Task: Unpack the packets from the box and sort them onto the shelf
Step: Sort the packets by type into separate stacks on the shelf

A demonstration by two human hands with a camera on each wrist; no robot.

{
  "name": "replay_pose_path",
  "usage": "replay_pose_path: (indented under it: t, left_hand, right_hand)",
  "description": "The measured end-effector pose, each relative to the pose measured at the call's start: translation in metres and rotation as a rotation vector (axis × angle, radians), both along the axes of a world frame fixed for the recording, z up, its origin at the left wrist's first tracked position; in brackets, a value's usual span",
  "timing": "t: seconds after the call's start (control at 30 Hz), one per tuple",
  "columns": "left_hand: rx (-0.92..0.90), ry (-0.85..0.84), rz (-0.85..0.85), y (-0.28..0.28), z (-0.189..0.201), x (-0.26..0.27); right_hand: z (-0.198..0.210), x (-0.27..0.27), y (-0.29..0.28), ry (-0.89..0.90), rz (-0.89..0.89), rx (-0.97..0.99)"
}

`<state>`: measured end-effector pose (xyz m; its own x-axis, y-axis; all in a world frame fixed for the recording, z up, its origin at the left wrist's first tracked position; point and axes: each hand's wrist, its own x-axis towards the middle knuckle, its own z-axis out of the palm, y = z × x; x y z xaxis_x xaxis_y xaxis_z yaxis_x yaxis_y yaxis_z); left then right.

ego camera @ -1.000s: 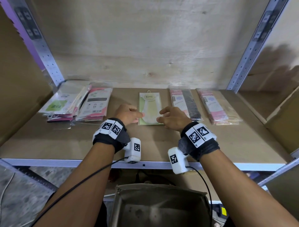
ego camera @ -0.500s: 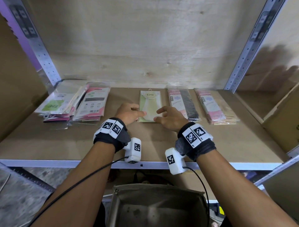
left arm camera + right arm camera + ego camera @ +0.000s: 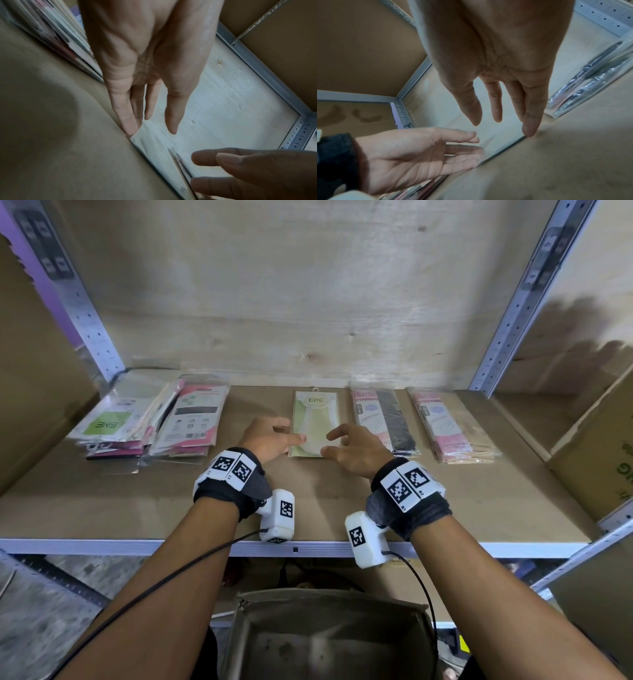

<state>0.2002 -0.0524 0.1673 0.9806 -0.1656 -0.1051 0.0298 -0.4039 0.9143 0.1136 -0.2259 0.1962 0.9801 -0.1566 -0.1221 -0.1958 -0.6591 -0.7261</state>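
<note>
I see the green packet [image 3: 317, 422] lying flat on the shelf [image 3: 137, 508], near the middle of its back edge. Its long side runs from the back edge toward the front edge. My left hand [image 3: 270, 438] is at its left side and my right hand [image 3: 356, 448] at its right side, both about as near. Both hands are spread, fingers straight, tips just touching its near corners. I think the box [image 3: 329, 642] below is empty, so I only need to nudge it straight

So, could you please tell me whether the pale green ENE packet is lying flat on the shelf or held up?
Lying flat. The pale green ENE packet rests face up on the brown shelf board, with both hands' fingers straight at its sides.
</note>
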Motion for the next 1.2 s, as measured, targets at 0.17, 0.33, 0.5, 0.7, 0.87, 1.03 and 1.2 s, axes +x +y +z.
replay_pose_path:
  t: [0.17, 0.33, 0.5, 0.7, 0.87, 1.03, 1.2]
  left_hand:
    - [0.013, -0.06, 0.069, 0.016, 0.012, -0.001]
    - [-0.037, -0.146, 0.148, 0.055, 0.029, -0.006]
    - [-0.022, -0.239, 0.294, 0.108, 0.042, -0.012]
    - [0.004, -0.271, 0.408, 0.165, 0.053, -0.022]
    - [0.031, -0.304, 0.429, 0.191, 0.055, -0.026]
    - [0.104, -0.334, 0.393, 0.2, 0.052, -0.028]
    - [0.065, -0.299, 0.383, 0.197, 0.052, -0.023]
  right_hand:
    - [0.007, 0.0, 0.004, -0.101, -0.004, -0.042]
    - [0.011, 0.003, 0.024, -0.132, 0.054, 0.076]
    - [0.006, 0.013, 0.067, -0.143, 0.037, 0.192]
    - [0.013, 0.062, 0.138, 0.03, 0.088, 0.176]
    - [0.005, 0.107, 0.186, 0.095, 0.15, 0.005]
    - [-0.009, 0.127, 0.192, 0.166, 0.075, -0.089]
    - [-0.002, 0.12, 0.179, 0.265, 0.079, 0.257]
